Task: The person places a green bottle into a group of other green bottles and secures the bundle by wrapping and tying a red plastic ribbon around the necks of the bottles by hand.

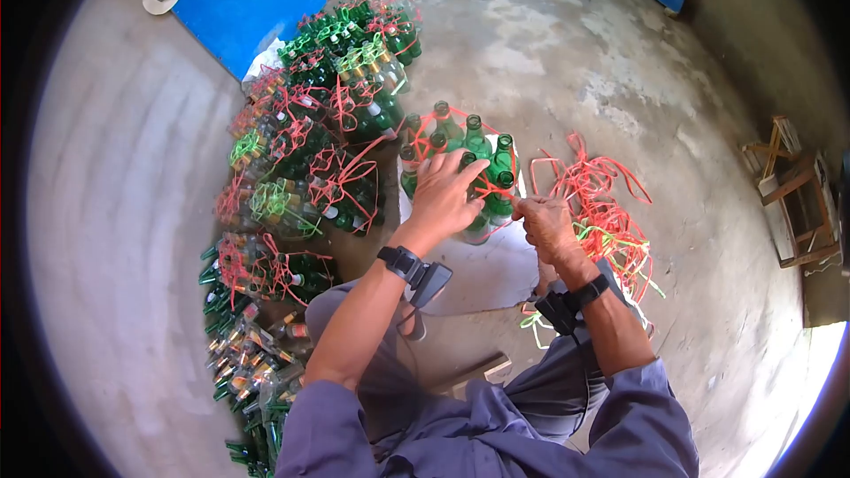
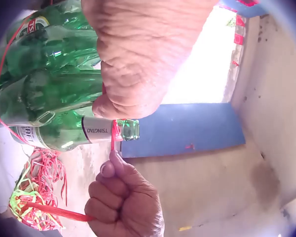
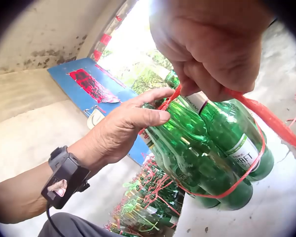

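A cluster of green glass beer bottles (image 1: pixel 450 131) stands upright on a white block (image 1: pixel 482 279) in front of the person. Over the bottle necks lies the left hand (image 1: pixel 447 195), its thumb and fingers extended against the glass. The right hand (image 1: pixel 551 228) pinches a red plastic strap (image 3: pixel 266 117) just beside the nearest neck. From there the strap runs to the necks, and its loose tail trails past the fist. Lower down, a red band (image 3: pixel 226 194) circles the bottle bodies. A white neck label (image 2: pixel 97 129) reads TSINGTAO. Part of the strap is hidden under the hands.
Many tied bottle bundles (image 1: pixel 305 181) fill the floor on the left, with loose bottles (image 1: pixel 252 363) nearer the person. A tangle of red and green straps (image 1: pixel 602 199) lies at right. A wooden frame (image 1: pixel 801 204) stands by the right wall. Blue doors (image 1: pixel 243 0) are at the back.
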{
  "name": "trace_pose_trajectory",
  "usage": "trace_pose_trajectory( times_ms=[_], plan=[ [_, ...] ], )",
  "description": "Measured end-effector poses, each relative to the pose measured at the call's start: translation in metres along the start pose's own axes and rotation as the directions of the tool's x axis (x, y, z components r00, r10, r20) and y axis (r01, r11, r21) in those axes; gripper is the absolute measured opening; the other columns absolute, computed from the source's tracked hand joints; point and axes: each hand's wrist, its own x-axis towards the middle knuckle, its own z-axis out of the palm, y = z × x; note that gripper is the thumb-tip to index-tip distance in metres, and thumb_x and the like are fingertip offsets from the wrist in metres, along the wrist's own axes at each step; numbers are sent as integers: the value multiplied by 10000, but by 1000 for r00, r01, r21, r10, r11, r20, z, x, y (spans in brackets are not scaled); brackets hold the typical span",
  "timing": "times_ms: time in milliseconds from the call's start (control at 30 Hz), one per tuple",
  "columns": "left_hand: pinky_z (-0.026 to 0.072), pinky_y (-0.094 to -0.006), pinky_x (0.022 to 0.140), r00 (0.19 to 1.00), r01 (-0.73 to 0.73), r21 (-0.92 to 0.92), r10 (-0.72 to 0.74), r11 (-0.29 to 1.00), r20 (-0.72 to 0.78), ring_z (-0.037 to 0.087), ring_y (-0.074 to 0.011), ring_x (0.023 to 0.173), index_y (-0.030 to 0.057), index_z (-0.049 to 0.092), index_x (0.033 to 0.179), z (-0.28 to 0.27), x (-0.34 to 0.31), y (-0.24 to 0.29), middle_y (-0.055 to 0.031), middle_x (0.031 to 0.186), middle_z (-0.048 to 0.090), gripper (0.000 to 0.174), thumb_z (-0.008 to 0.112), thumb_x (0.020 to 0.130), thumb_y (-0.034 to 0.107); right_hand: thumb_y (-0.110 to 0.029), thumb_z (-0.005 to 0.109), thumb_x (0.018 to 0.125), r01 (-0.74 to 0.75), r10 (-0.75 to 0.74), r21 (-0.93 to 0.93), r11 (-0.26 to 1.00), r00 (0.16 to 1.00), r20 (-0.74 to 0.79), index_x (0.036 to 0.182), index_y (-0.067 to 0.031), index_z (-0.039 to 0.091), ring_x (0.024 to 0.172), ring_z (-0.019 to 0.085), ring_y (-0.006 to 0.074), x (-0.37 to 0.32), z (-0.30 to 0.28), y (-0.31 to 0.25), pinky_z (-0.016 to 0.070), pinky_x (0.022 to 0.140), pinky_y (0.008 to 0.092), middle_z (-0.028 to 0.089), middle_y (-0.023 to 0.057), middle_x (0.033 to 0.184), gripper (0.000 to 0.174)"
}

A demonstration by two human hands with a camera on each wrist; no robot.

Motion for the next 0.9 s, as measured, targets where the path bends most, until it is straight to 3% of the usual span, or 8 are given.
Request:
trace_pose_trajectory(
  times_ms=[67,167,233,400,467,500,700,900],
  plan=[
    [345,-479,1095,1000,0,-11,0,1000,3,463,-332,1270,234,591,1378,3,-3,-1,-121,1389,516,686,814,730,278,-164,693,846,160,-154,-98,982,986,64,733,15,661,408,327,72,-2,2,0,237,388,292,432,-29,536,214],
    [349,-469,1081,1000,0,18,1,1000,-19,463,-322,1265,241,599,1364,4,-2,-2,-108,1378,519,685,822,717,276,-144,674,834,111,-110,-71,991,994,30,751,17,667,405,347,75,-5,5,-9,249,388,288,430,-28,532,181],
    [341,-462,1081,999,15,16,-15,1000,-31,463,-312,1259,247,605,1358,5,-1,0,-96,1377,520,678,819,714,275,-131,656,828,-140,143,54,989,988,-55,748,18,672,409,361,75,-7,5,-16,260,395,281,425,-29,521,170],
    [332,-469,1083,999,21,11,-21,1000,-37,465,-312,1248,253,614,1344,8,-3,1,-82,1375,521,645,805,728,278,-153,652,854,-44,32,-145,988,996,-87,685,29,656,427,370,92,-15,11,-15,294,410,312,459,1,511,247],
    [334,-467,1079,998,1,13,0,1000,-68,463,-313,1246,251,618,1334,8,-4,1,-77,1364,524,634,803,729,273,-172,650,890,379,-425,-413,828,905,-22,703,48,641,458,413,123,-13,15,-6,365,444,367,478,90,507,289],
    [334,-467,1079,998,0,14,1,1000,-70,463,-313,1246,251,618,1334,9,-4,1,-77,1364,524,634,803,729,273,-168,649,914,411,-461,-535,738,886,44,720,60,614,466,505,232,-12,10,-7,422,499,412,508,200,559,301],
    [331,-477,1074,997,23,12,-22,1000,-77,459,-320,1246,237,636,1299,11,-3,4,-95,1352,523,599,795,722,254,-95,666,863,604,-646,-698,384,716,264,673,28,562,597,574,446,-11,11,-40,442,528,456,565,237,631,249],
    [328,-483,1074,997,18,10,-17,1000,-74,447,-322,1250,217,637,1294,11,-3,3,-115,1364,509,604,784,709,236,-112,685,838,696,-722,-710,103,543,428,675,-43,575,612,590,411,37,14,-54,458,552,490,595,187,649,208]
  ],
)
